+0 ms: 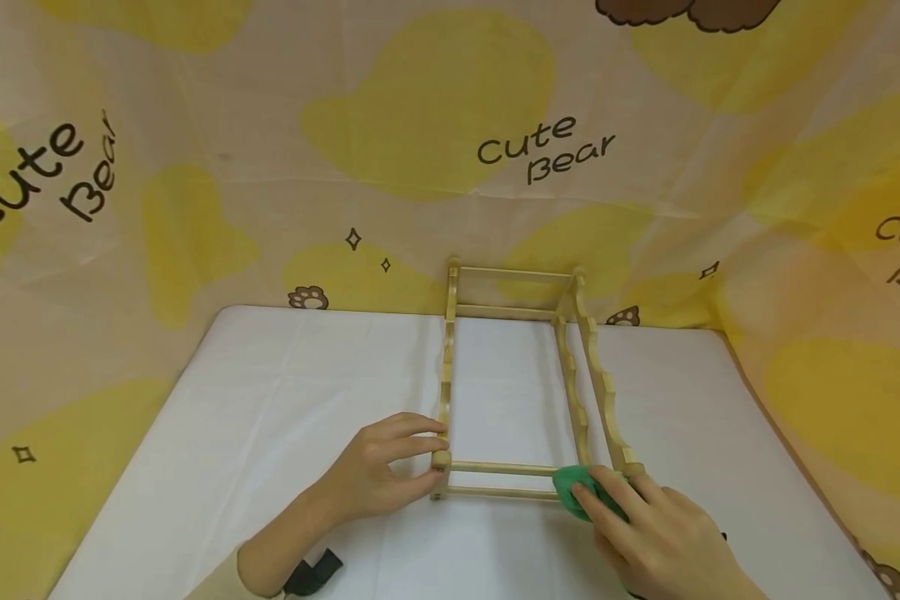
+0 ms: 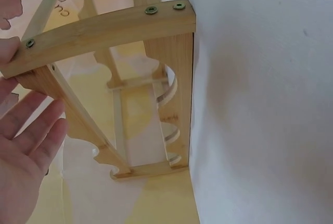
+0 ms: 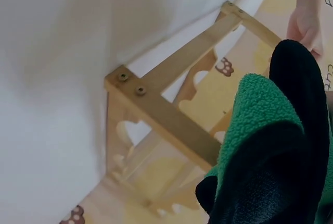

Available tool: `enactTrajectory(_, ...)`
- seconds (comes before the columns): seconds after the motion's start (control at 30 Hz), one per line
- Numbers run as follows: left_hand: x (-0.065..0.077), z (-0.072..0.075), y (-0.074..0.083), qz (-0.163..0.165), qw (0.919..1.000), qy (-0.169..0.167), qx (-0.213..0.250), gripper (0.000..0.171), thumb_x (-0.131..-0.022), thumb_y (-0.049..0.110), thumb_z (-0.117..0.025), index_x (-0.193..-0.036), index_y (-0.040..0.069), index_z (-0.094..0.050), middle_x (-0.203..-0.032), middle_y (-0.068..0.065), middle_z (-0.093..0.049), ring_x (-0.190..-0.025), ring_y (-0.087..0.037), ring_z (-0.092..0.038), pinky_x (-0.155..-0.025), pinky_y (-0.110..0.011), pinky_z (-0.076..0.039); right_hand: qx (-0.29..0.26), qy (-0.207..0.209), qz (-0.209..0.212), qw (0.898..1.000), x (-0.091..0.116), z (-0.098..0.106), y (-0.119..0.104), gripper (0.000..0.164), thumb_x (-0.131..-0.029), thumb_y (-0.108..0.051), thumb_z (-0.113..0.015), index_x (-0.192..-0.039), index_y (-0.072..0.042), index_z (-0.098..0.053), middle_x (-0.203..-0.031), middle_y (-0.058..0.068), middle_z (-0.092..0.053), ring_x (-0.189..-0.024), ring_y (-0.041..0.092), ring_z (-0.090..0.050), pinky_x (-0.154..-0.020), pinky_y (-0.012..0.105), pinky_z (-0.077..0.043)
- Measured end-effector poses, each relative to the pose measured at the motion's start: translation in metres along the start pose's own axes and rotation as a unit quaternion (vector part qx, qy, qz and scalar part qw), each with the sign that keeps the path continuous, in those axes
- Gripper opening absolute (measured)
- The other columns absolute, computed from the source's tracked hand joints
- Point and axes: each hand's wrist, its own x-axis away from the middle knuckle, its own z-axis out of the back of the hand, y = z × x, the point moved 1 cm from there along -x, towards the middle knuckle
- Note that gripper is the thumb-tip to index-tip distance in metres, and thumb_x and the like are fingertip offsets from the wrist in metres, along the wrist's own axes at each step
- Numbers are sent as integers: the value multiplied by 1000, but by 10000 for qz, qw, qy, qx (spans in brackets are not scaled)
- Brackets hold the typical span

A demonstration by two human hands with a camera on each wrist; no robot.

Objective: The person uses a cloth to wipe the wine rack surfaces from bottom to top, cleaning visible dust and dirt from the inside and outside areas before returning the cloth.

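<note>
A pale wooden rack with scalloped rails stands on the white table, its long sides running away from me. At its near left corner my left hand holds the frame, thumb on one side and fingers on the other. In the left wrist view, the rack's end bar shows screw heads, with the left fingers beside it. My right hand grips a green cloth against the near right corner. Up close, the fuzzy cloth covers part of the rack's end bar, alongside black shapes.
White fabric covers the table. A yellow and beige printed curtain rises behind it and along both sides. Near my left wrist lies a black strap. The far end of the rack stands close to the back curtain.
</note>
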Motion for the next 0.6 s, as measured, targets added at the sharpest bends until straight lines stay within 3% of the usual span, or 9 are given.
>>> enactTrajectory(0.3,-4,-3,12,204,9996,98,-191,30,-75,5,-92,-101,9,-78,-114,-8,-74,-105,-24,-73,-93,-28,-61,22,191,-141,9997,13,12,9,41,-105,-26,-42,-108,-5,-77,-105,14,-72,-59,21,-51,-38,20,-37)
enactTrajectory(0.6,-6,-5,18,65,9990,231,-377,37,-69,-3,-92,-100,9,-76,-112,-8,-74,-102,-26,-73,-92,-28,-61,87,333,-85,9994,15,26,18,41,-103,-26,-45,-105,-3,-78,-101,13,-73,-56,21,-53,-37,22,-42)
